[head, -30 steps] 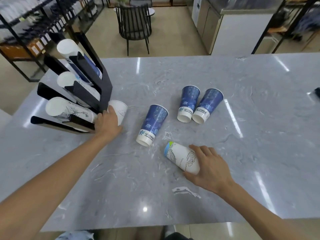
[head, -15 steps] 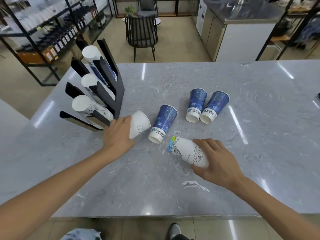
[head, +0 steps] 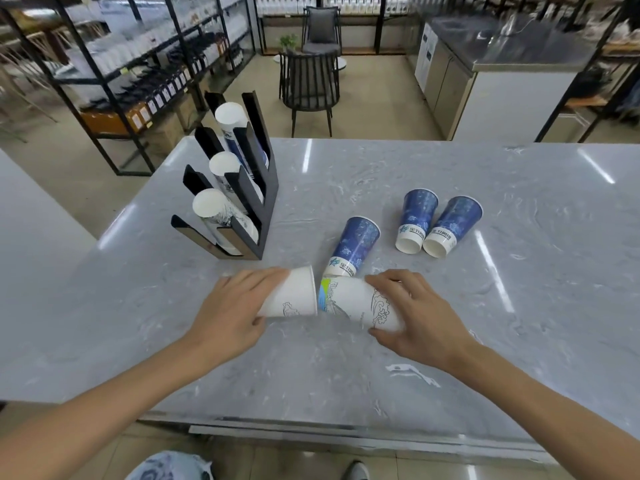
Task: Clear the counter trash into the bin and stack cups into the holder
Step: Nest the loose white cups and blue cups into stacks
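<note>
The black tiered cup holder (head: pixel 256 202) already carried white paper cups in its three slots, while three blue patterned paper cups (head: pixel 356 245) lay on the grey marble counter (head: pixel 519 306) — work clearly remained. The left hand (head: pixel 239 310) curled round a white paper cup (head: pixel 294 296); the right hand (head: pixel 415 313) gripped a white wave-printed cup (head: pixel 360 301) — the two cups lay end to end, almost touching.

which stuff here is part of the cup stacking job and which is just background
Job: left hand holding a white cup; right hand holding a printed cup; three blue cups; black holder.
Background: chair, shelving, steel cabinet.
</note>
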`<state>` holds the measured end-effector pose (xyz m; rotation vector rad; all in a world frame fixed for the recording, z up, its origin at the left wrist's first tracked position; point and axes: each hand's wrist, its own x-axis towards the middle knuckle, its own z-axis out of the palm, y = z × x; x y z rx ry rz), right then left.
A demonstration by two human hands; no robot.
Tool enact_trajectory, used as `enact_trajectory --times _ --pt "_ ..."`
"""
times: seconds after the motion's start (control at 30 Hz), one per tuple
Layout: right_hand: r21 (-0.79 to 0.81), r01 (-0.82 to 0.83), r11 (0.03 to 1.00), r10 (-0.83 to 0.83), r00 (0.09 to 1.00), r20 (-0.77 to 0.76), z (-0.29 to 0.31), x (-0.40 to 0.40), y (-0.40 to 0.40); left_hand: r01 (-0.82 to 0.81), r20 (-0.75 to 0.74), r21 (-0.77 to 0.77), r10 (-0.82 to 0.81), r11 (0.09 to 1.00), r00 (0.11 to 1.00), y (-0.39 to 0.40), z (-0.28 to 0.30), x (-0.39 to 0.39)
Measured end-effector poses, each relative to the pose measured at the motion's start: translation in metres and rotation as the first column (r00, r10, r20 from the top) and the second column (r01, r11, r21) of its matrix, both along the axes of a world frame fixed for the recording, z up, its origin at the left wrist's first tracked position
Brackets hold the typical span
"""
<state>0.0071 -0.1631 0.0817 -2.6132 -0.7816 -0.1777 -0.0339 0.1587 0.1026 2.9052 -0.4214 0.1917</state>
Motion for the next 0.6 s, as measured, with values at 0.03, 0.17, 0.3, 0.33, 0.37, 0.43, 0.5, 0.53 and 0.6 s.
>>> enact_trajectory --times 0.03,0.17,0.3,0.33,0.37,0.43,0.5,0.53,0.6 --pt "-0.012 -0.021 1.000 0.022 1.000 0.015 0.001 0.000 0.004 0.018 -0.001 -0.003 -0.018 1.000 1.000 -0.001 0.001 -0.003" --pt "-0.048 -0.094 0.994 0.095 0.995 0.033 0.004 -0.001 0.021 0.087 -0.006 -0.032 -0.087 0.996 0.996 -0.006 0.004 -0.012" --pt "-0.053 -0.132 0.990 0.131 0.991 -0.023 0.004 -0.001 0.032 0.131 -0.019 -0.050 -0.132 0.990 0.991 -0.011 0.004 -0.016" --pt "-0.047 -0.141 0.989 0.140 0.990 -0.028 0.003 -0.001 0.035 0.140 -0.014 -0.049 -0.141 0.989 0.990 -0.012 0.004 -0.016" --pt "-0.042 -0.149 0.988 0.147 0.989 -0.032 0.003 -0.002 0.038 0.151 -0.006 -0.047 -0.151 0.987 0.988 -0.014 0.003 -0.017" --pt "-0.034 -0.158 0.987 0.157 0.987 -0.037 0.001 -0.004 0.044 0.170 0.002 -0.044 -0.170 0.984 0.985 -0.018 0.001 -0.018" --pt "-0.023 -0.171 0.985 0.170 0.985 -0.035 -0.001 -0.006 0.049 0.185 0.008 -0.051 -0.185 0.981 0.983 -0.021 -0.001 -0.018" --pt "-0.013 -0.181 0.983 0.181 0.983 -0.032 -0.002 -0.007 0.051 0.189 0.010 -0.059 -0.189 0.980 0.982 -0.023 -0.002 -0.017" --pt "0.025 -0.205 0.978 0.206 0.978 -0.029 -0.004 -0.009 0.054 0.192 0.012 -0.084 -0.191 0.978 0.981 -0.027 -0.005 -0.016"
